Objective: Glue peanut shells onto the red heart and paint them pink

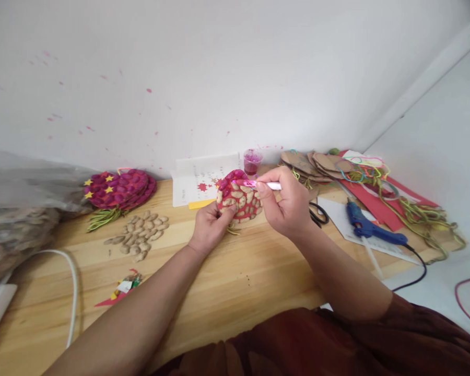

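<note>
My left hand (212, 225) grips the lower left edge of a round red disc covered with peanuts (241, 202), thumb on top. Peanuts along its upper left are painted magenta; the others keep their tan shells. My right hand (285, 201) is closed around a white-handled paintbrush (274, 185), whose pink-stained tip meets the disc's upper part. Just behind the disc stands a clear plastic cup (253, 163) with magenta paint in it. Yellow-green strands (233, 230) hang below the disc.
At left lie finished-looking magenta discs with yellow stars (117, 189), loose peanuts (143, 232) and a plastic bag of peanuts (15, 235). At right are a blue glue gun (372, 224), black-handled scissors (319, 214), cardboard discs (317, 164) and red paper (391, 214).
</note>
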### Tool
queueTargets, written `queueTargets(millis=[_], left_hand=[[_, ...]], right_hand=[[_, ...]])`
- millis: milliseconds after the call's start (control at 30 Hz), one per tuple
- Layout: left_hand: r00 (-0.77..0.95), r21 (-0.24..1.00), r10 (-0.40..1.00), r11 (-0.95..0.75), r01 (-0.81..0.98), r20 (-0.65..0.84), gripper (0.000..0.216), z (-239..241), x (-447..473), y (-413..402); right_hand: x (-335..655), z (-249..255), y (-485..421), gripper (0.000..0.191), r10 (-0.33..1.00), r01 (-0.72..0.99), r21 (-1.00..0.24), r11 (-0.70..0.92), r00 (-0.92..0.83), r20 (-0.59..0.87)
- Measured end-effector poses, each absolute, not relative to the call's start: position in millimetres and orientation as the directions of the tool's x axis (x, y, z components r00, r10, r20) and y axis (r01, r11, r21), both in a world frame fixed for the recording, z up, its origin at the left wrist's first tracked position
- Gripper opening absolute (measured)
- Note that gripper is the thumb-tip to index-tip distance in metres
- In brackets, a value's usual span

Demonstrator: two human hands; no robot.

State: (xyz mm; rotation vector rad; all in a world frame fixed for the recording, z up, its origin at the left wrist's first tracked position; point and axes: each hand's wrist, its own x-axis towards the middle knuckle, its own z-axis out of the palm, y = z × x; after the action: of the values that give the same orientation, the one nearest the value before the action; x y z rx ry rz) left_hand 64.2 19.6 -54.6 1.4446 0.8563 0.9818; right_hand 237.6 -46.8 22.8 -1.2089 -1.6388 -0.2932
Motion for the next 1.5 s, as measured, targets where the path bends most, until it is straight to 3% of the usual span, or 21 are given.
queueTargets(millis=[900, 1500], left_hand=[[0.384, 0.991, 0.916, -0.13, 0.009, 0.117, 0.032, -56.9, 64.2, 21.5], [0.403, 0.993, 0.909, -0.117, 0.002, 0.106, 0.032, -57.1, 64.1, 21.5]], right_hand=[[238.8, 24.3, -46.5, 0.003, 0.572, 0.816, -0.322, 0.48, -0.013, 0.82], [241.1, 23.3, -45.6, 0.004, 0.559, 0.832, -0.233, 0.503, -0.108, 0.822]])
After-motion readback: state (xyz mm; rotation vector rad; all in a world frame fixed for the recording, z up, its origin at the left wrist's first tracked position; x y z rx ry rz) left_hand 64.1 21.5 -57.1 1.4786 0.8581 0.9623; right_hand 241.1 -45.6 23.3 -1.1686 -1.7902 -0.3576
